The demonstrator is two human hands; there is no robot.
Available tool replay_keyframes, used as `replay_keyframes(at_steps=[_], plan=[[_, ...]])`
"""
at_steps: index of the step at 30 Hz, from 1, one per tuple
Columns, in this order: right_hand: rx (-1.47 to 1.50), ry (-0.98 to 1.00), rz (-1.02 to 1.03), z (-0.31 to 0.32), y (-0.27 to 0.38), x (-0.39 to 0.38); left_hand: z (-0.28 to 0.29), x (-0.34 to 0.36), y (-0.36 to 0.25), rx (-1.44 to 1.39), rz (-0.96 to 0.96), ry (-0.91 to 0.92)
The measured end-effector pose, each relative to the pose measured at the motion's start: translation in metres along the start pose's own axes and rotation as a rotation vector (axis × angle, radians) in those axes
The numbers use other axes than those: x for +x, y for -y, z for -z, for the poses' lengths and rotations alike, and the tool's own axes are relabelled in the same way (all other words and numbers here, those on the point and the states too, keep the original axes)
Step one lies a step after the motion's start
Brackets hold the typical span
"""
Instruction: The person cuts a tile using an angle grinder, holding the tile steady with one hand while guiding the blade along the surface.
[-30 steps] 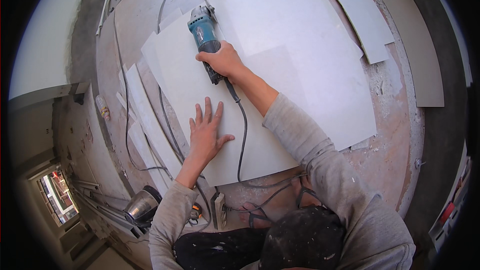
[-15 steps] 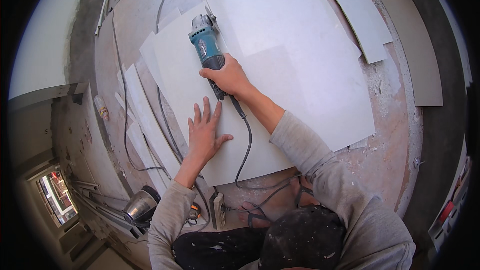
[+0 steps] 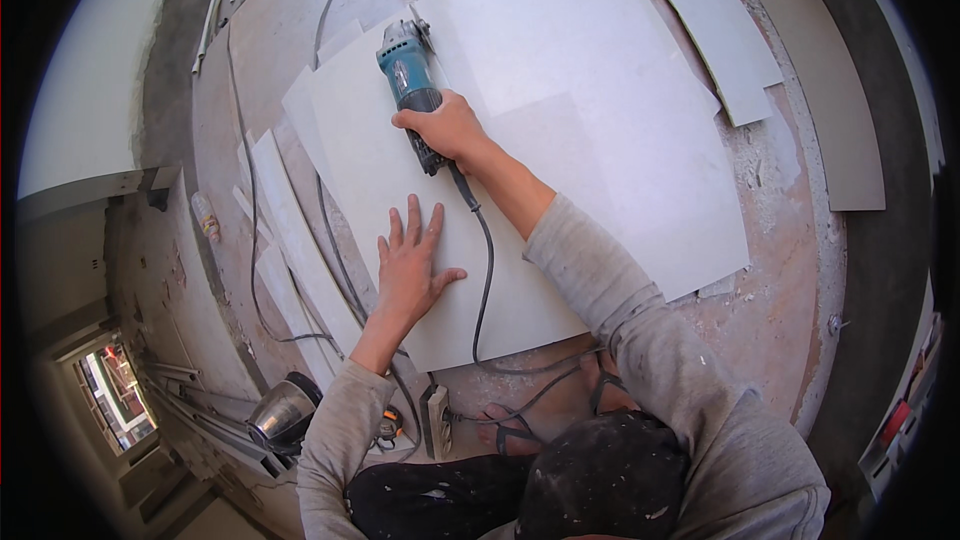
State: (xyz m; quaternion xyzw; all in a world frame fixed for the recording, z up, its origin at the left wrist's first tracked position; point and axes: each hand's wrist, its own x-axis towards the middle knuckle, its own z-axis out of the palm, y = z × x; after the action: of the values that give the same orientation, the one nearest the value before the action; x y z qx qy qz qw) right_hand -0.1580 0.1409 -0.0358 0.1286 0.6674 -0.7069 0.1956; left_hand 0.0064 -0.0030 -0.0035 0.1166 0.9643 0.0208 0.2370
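Observation:
My right hand (image 3: pixel 450 126) is wrapped round the black rear body of a teal angle grinder (image 3: pixel 407 68). The grinder lies along a large white tile slab (image 3: pixel 620 200), its metal head pointing to the far side. Its disc (image 3: pixel 420 24) stands on edge at the right of the head, by the slab's far part. From the handle a black cord (image 3: pixel 489 280) runs back over the slab toward my feet. Flat on the slab, fingers spread, my left hand (image 3: pixel 408 265) rests nearer to me and holds nothing.
Narrow white tile strips (image 3: pixel 300 240) lie left of the slab, with black cords among them. A power strip (image 3: pixel 436 420), an orange-and-black tape measure (image 3: pixel 390 426) and a silver-black kettle-like vessel (image 3: pixel 285 413) are near my left arm. Cut tile pieces (image 3: pixel 715 35) lie at right.
My right hand and the grinder have shifted slightly away from me and a little left along the slab. The cord followed. My left hand has stayed in place.

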Motion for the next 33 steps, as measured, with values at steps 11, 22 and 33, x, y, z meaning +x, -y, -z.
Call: replay_keyframes(at_steps=[11,22,33], plan=[[-0.022,0.027,-0.001,0.002,-0.012,-0.026,-0.002,0.0,0.002,0.002,-0.009,-0.015],[-0.053,-0.004,0.005,0.003,-0.015,-0.024,-0.004,0.002,0.001,-0.009,-0.006,-0.007],[-0.057,-0.02,-0.013,0.001,-0.006,-0.013,-0.003,0.001,0.0,-0.014,-0.01,-0.012]])
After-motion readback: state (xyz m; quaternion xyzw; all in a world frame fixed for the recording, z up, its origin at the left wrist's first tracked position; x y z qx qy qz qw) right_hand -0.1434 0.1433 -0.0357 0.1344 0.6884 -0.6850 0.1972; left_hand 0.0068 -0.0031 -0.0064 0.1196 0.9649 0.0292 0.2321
